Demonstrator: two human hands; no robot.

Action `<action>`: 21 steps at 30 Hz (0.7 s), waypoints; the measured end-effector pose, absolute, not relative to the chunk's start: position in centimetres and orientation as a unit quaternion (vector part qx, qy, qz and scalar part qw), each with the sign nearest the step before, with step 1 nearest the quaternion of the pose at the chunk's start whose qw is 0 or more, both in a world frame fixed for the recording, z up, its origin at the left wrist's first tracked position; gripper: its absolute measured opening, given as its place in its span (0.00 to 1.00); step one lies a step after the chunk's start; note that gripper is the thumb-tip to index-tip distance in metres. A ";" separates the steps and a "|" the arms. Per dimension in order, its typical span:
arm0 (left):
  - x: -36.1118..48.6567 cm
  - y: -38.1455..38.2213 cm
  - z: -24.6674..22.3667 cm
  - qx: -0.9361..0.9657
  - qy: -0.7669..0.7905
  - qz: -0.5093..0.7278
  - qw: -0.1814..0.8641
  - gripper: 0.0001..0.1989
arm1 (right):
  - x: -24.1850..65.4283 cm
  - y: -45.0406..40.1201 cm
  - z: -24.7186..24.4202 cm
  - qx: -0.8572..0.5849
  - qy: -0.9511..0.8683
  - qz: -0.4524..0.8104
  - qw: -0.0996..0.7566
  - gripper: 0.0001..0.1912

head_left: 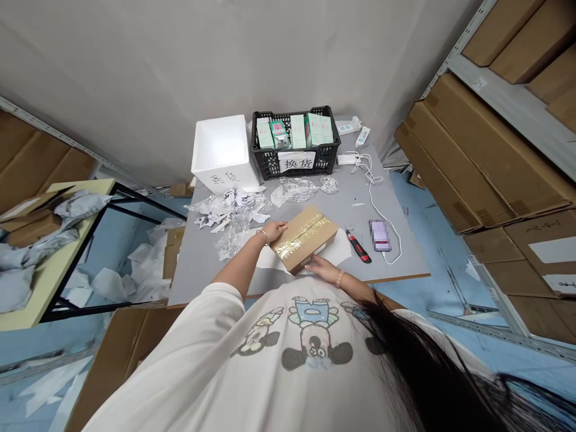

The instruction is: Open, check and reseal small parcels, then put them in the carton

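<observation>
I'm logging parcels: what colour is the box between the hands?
Brown; the box shows best in the head view.

Single head-worn view, looking forward and down over the wearer's shirt (310, 393) onto the tabletop (193, 264). Camera near the work: carton (306, 237) just below frame centre; wide field reaches wall (288, 54) at top, shelf (501, 89) upper right

The sign (297, 162) on the black crate (269, 165) reads "换货".
</observation>
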State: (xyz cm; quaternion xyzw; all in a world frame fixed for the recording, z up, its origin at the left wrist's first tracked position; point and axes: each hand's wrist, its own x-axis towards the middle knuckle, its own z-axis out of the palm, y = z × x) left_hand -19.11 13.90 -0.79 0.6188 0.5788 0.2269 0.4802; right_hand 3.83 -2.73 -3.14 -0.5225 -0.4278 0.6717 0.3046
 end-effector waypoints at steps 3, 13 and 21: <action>-19.7 13.3 -0.6 0.603 0.613 0.271 0.432 0.11 | 5.7 -2.0 -3.1 -0.573 -0.483 0.604 0.270 0.12; -20.3 0.1 -5.0 0.276 0.752 0.397 0.447 0.18 | 13.0 7.1 -1.0 -0.724 -0.458 0.349 0.381 0.17; -17.0 0.5 -3.3 0.403 0.679 0.362 0.496 0.21 | 10.3 5.6 -2.1 -0.693 -0.410 0.457 0.378 0.19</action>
